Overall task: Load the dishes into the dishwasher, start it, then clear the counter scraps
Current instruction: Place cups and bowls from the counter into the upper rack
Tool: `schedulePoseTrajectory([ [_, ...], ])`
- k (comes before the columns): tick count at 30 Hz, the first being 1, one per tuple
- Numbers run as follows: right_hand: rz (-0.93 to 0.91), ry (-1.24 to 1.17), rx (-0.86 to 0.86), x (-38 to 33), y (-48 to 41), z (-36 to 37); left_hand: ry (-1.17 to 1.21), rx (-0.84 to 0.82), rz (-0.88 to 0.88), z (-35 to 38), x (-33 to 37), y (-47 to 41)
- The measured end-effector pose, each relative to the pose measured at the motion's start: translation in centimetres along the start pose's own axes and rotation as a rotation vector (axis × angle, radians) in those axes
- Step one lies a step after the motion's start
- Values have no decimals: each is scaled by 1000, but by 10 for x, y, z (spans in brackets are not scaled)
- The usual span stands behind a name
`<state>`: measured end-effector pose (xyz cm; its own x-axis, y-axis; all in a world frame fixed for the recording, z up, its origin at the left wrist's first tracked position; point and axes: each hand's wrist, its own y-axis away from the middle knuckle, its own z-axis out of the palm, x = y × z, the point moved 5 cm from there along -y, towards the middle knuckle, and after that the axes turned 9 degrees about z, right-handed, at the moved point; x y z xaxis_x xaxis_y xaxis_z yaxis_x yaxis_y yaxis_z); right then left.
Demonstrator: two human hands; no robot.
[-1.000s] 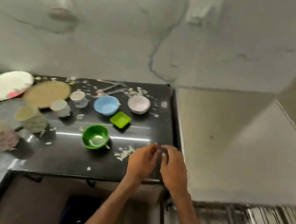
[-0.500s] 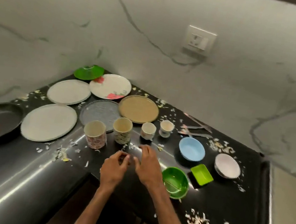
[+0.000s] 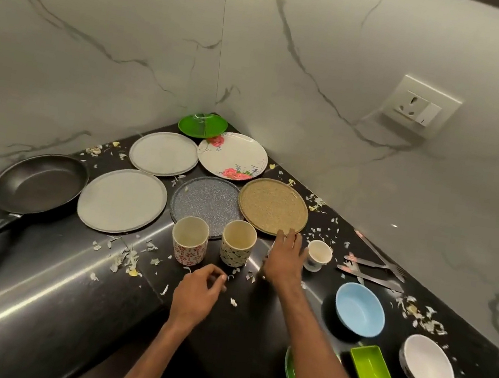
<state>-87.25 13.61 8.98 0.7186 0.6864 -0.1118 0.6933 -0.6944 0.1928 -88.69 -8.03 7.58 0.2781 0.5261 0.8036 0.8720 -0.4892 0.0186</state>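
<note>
Right hand (image 3: 284,259) stretched by tan plate (image 3: 273,205), hold unclear; left hand (image 3: 197,295) curled, contents unclear. Risk: forearm clipping 2 mugs (image 3: 238,242), toppling them.

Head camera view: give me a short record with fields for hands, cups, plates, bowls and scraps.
left hand: fingers curled near scraps, hold unclear
right hand: over counter between flowered cup and small cup, grip hidden
cups: red-patterned cup, flowered cup, small cup, all upright
plates: six, grouped by the corner
bowls: blue bowl, white bowl, both upright
scraps: scattered on counter
</note>
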Motion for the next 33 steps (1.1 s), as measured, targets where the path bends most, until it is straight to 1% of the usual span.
schedulePoseTrajectory([
  [3,-27,-3,25,10,-4,7,11,-44,1,12,4,-5],
  [6,-39,-60,-23,13,8,12,35,-99,12,25,9,-10],
  [11,-24,-184,-23,17,34,16,164,-241,-3,49,18,-8],
  [16,80,-529,90,38,71,7,404,-255,-126,64,29,11],
  [19,223,-801,142,58,99,0,559,-252,-166,70,38,21],
  [21,355,-1123,101,73,118,4,697,-313,-125,76,54,32],
  [23,478,-1470,53,87,142,10,794,-382,1,84,77,48],
  [24,517,-1580,28,93,154,9,815,-415,57,88,88,56],
  [28,601,-1758,29,142,201,19,835,-617,154,116,123,98],
  [30,655,-1769,-39,168,225,26,827,-703,191,131,138,118],
  [32,754,-1750,-86,199,254,33,826,-831,209,151,155,142],
  [33,799,-1782,-102,215,270,36,823,-907,217,163,163,155],
])
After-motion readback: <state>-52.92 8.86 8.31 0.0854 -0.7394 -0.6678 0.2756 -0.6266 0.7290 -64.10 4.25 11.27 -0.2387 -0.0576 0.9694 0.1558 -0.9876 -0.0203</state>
